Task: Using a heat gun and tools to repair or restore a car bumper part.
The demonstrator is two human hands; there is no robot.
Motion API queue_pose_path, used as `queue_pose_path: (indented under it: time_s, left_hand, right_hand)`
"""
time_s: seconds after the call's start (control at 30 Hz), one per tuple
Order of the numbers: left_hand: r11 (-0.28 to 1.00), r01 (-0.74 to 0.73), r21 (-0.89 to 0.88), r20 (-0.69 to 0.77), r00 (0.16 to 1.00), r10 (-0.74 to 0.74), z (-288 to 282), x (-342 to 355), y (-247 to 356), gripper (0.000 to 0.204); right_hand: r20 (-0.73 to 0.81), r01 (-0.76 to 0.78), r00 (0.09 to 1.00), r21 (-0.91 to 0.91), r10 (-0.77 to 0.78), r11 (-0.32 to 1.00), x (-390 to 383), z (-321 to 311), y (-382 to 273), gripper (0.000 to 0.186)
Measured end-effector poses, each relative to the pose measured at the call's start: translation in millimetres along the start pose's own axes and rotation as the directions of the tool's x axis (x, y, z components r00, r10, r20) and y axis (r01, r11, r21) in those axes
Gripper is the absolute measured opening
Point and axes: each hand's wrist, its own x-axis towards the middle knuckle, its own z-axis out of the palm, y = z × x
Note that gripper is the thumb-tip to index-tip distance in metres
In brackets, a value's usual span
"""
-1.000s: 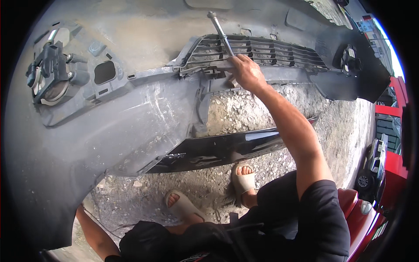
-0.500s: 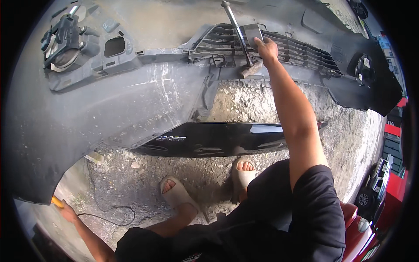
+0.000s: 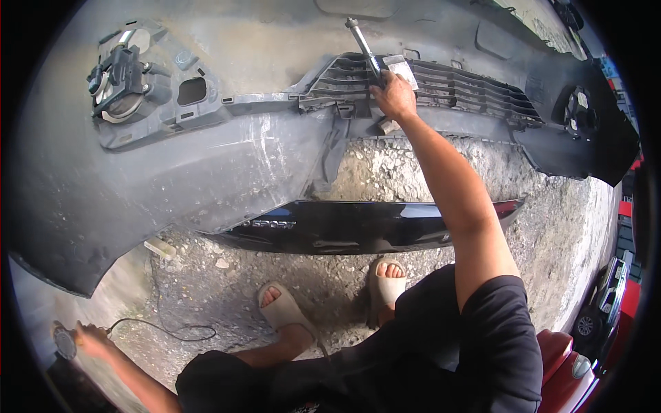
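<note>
The single head view comes from the left camera of a pair worn on the person's head, facing steeply down and slightly forward. Nearest the lens, the wearer's black shirt (image 3: 499, 337) fills the bottom of the frame, with the sandals (image 3: 288, 315) below at bottom centre. The left hand (image 3: 91, 340) lies at lower left, the right hand (image 3: 396, 98) at upper centre. The close bumper cover (image 3: 206, 168) spans the left and top, while a dark parked vehicle (image 3: 602, 303) sits well apart at right. Fisheye bending curves the edges toward a black rim.
</note>
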Motion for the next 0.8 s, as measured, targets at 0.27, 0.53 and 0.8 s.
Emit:
queue_pose_path:
  time_s: [0.27,0.53,0.8]
  left_hand:
    - [0.967,-0.144,-0.209,-0.022,0.989,0.143,-73.3,-93.7,90.2,0.024]
    - [0.925,-0.295,-0.238,-0.044,0.955,0.293,-65.9,-119.1,67.8,0.02]
    - [0.899,-0.339,-0.278,0.01,0.935,0.356,-73.6,-95.9,50.3,0.014]
  right_hand:
    - [-0.129,0.164,0.976,-0.11,-0.178,0.98,12.9,15.3,1.9,0.024]
    - [-0.349,0.15,0.934,0.178,-0.081,0.973,11.5,-21.8,1.3,0.029]
    - [-0.371,0.136,0.825,0.862,0.426,0.488,54.5,-85.5,-37.5,0.027]
